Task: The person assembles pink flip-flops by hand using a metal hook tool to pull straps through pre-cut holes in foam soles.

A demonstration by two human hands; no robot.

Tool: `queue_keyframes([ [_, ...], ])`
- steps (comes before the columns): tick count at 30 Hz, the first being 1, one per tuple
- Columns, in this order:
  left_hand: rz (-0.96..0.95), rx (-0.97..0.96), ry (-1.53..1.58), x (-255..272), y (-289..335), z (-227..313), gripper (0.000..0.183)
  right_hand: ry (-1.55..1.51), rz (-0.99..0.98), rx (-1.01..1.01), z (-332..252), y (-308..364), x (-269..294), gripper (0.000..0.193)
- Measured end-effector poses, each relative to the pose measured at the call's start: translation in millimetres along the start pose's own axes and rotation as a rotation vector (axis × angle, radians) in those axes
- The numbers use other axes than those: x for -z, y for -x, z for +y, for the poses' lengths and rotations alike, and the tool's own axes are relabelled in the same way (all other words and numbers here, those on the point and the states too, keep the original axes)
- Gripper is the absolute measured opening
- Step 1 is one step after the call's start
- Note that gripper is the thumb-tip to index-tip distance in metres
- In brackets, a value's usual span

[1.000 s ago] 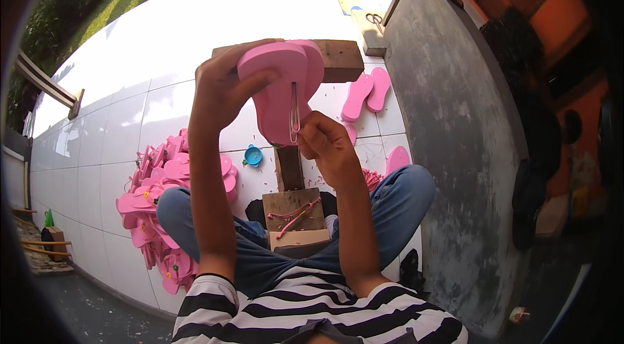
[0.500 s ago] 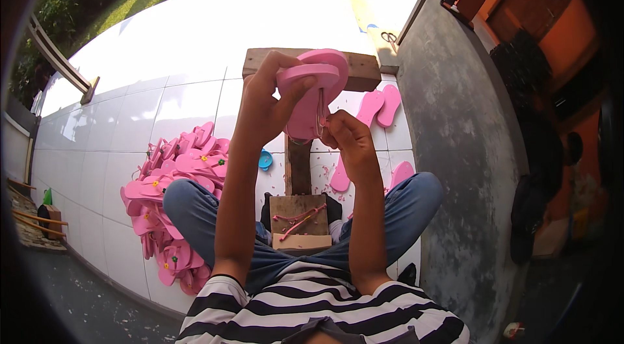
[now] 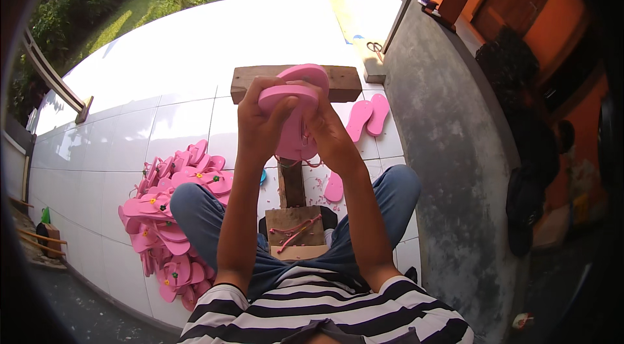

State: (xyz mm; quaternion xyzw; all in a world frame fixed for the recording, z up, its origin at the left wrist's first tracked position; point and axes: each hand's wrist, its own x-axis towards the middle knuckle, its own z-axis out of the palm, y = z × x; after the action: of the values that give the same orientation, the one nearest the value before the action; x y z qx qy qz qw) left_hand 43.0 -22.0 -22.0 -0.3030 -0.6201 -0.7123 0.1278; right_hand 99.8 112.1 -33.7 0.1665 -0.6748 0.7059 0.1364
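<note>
Both hands grip a pink flip-flop sole (image 3: 290, 142) in front of me, above the wooden stand. Its upper end looks folded over toward me; whether a second sole lies behind it I cannot tell. My left hand (image 3: 255, 113) wraps the left side, thumb on the near face. On the right edge, my right hand (image 3: 333, 135) closes with its fingers up by the fold. A thin metal piece shows against the sole beside the right fingers. Below dangles a thin pink strap end. A wooden crossbeam (image 3: 344, 81) stands just behind the sole.
A heap of pink flip-flops (image 3: 146, 209) with small flower trims lies left of my knee. Loose pink soles (image 3: 377, 115) lie to the right. Between my legs, a wooden block (image 3: 279, 217) bears a pink strap (image 3: 300, 232). Scissors (image 3: 375, 48) rest near the grey wall (image 3: 448, 123).
My right hand has moved up from the metal piece at the sole's lower part to grip its upper right edge. The left hand keeps its hold. The whole view has shifted slightly.
</note>
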Motion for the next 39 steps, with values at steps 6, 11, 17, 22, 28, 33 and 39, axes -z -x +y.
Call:
queue_keyframes([
  [6, 0.13, -0.025, -0.208, -15.6, 12.8, 15.6, 0.028, -0.192, 0.243, -0.032, 7.8, 6.1, -20.4, 0.042],
  [11, 0.197, -0.02, -0.244, -23.5, 37.0, 31.4, 0.024, -0.309, 0.331, -0.028, 6.1, 23.5, -38.6, 0.039],
  [17, 0.262, -0.165, -0.084, -20.5, 108.6, 59.6, 0.035, 0.161, 0.259, 0.291, -40.3, 128.7, -64.4, 0.037],
  [22, 0.163, 0.375, -0.025, -18.1, 145.2, 31.3, 0.031, 0.22, 0.345, -0.216, -13.1, 158.8, -54.2, 0.048],
  [28, 0.033, 0.441, -0.025, -4.5, 127.8, 13.5, 0.032, 0.42, 0.33, -0.16, 16.3, 147.5, -36.4, 0.046],
  [33, -0.111, 0.576, 0.015, 17.2, 113.3, -6.7, 0.035, 0.234, 0.091, -0.464, 18.1, 130.1, -9.9, 0.041],
  [39, 0.091, 0.646, -0.016, 30.5, 131.0, -74.3, 0.029, 0.217, -0.081, -0.74, 47.2, 142.8, 19.3, 0.04],
])
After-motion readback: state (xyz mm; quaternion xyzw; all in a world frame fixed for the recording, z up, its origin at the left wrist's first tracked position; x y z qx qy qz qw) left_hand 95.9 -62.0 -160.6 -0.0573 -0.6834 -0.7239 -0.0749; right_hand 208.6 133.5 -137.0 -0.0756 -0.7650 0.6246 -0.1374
